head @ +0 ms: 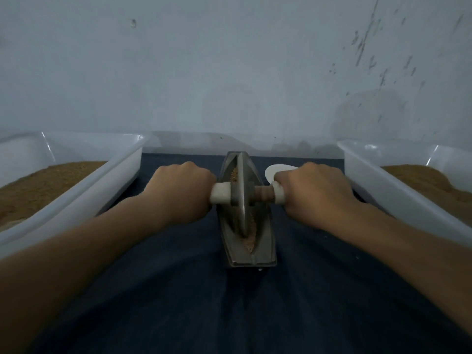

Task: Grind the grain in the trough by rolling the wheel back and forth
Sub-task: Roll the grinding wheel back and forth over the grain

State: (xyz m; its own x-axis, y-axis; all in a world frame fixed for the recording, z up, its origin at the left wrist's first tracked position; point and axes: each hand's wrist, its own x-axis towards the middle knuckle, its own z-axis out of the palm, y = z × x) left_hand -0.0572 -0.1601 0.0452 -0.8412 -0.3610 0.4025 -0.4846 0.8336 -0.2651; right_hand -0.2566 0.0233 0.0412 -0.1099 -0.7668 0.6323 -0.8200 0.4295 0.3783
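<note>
Standing on edge at the centre of the frame, the metal wheel [244, 192] sits in a narrow metal trough [265, 249] that runs from the centre towards the lower middle. Brown grain [251, 236] lies in the trough's groove, both above and below the wheel in the picture. A bar [263, 194] passes through the wheel's hub and carries a white grip at each end. The left hand [182, 191] has its fingers curled tight round the left grip [221, 192], and the right hand [313, 191] is wrapped the same way round the right grip [278, 191]. A white round thing [270, 171] shows partly above the right hand. The trough rests on a dark blue cloth [229, 302]. White tubs at the left edge [125, 159] and the right edge [362, 162] each hold brown powder. A pale wall [229, 72] fills the upper half.
</note>
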